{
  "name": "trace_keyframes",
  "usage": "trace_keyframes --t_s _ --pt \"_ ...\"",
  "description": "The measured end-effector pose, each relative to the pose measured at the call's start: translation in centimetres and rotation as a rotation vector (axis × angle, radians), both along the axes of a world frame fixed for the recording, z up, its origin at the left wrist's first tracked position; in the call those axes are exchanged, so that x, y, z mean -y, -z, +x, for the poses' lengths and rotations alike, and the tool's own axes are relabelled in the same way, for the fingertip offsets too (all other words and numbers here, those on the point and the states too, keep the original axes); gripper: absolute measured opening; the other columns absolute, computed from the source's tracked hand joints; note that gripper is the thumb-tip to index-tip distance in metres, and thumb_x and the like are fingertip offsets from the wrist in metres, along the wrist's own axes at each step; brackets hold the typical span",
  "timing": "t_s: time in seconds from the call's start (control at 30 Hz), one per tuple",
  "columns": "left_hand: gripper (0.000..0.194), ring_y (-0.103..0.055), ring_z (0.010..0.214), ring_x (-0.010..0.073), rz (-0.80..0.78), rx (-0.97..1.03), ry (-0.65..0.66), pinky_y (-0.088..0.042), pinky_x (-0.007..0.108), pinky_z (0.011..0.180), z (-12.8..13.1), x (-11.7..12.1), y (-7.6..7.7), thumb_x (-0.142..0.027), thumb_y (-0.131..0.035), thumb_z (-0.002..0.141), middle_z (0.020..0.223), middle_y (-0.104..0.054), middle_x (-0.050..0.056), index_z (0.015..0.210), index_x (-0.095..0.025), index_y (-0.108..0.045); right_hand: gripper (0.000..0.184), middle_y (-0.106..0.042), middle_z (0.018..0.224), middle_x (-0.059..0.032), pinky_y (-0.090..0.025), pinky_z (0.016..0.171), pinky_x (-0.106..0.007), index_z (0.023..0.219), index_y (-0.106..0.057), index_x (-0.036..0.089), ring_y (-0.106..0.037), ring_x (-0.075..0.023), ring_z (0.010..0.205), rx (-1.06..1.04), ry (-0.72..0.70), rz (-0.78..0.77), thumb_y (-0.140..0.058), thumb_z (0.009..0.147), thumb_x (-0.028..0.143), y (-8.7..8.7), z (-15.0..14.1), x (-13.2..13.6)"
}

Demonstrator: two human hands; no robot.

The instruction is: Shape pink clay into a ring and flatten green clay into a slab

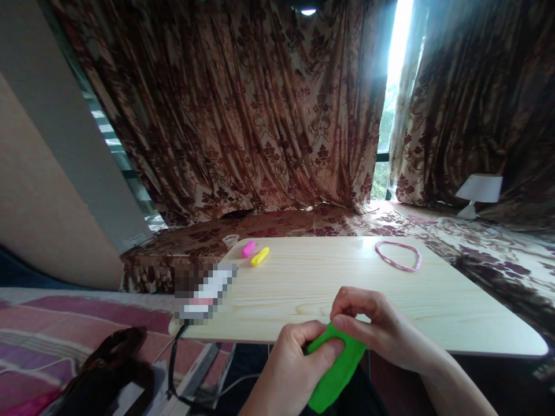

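Observation:
Both my hands hold a flattened piece of bright green clay [336, 372] just in front of the near edge of a pale wooden table [329, 294]. My left hand [289, 367] grips its upper left part, thumb pressed on the clay. My right hand [376, 326] pinches the top edge with closed fingers. On the table's far left lie a pink clay lump [248, 249] and a yellow clay lump [260, 256]. A thin pink clay ring [399, 255] lies at the far right.
A small clear plastic cup [230, 240] stands at the table's far left corner. A blurred-out item [204, 292] sits on the left edge. A dark bag [108, 370] and cables lie lower left. Patterned curtains [260, 115] hang behind; a white lamp [477, 192] stands at right.

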State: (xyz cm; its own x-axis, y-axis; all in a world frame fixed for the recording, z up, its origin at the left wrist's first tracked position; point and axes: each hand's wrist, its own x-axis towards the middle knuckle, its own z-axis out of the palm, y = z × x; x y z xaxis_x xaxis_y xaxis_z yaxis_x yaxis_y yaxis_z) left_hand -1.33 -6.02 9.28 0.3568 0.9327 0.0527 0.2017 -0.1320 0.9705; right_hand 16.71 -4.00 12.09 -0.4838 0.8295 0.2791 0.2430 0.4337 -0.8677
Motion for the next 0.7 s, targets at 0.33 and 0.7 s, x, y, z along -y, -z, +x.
trace_keyframes --t_s 0.33,0.7 --pt "0.015 -0.05 0.069 0.015 -0.032 0.027 -0.049 -0.038 0.022 0.062 0.6 0.0 -0.1 -0.026 -0.063 0.077 0.069 -0.061 0.0 0.08 -0.014 -0.07 0.019 -0.06 0.081 -0.0008 -0.044 0.067 -0.023 0.084 -0.066 0.019 -0.055 -0.013 0.076 0.005 0.008 0.096 -0.052 0.09 0.03 -0.1 -0.4 -0.4" --pt "0.023 -0.045 0.062 0.0117 -0.166 0.329 -0.017 -0.033 0.023 0.058 1.3 -0.1 1.2 -0.037 -0.062 0.08 0.064 -0.051 -0.002 0.08 -0.014 -0.065 0.038 -0.054 0.128 0.0017 -0.028 0.107 -0.03 0.116 -0.062 0.031 -0.042 -0.0162 0.125 -0.113 -0.026 -0.083 -0.029 0.098 0.038 0.6 0.0 0.7"
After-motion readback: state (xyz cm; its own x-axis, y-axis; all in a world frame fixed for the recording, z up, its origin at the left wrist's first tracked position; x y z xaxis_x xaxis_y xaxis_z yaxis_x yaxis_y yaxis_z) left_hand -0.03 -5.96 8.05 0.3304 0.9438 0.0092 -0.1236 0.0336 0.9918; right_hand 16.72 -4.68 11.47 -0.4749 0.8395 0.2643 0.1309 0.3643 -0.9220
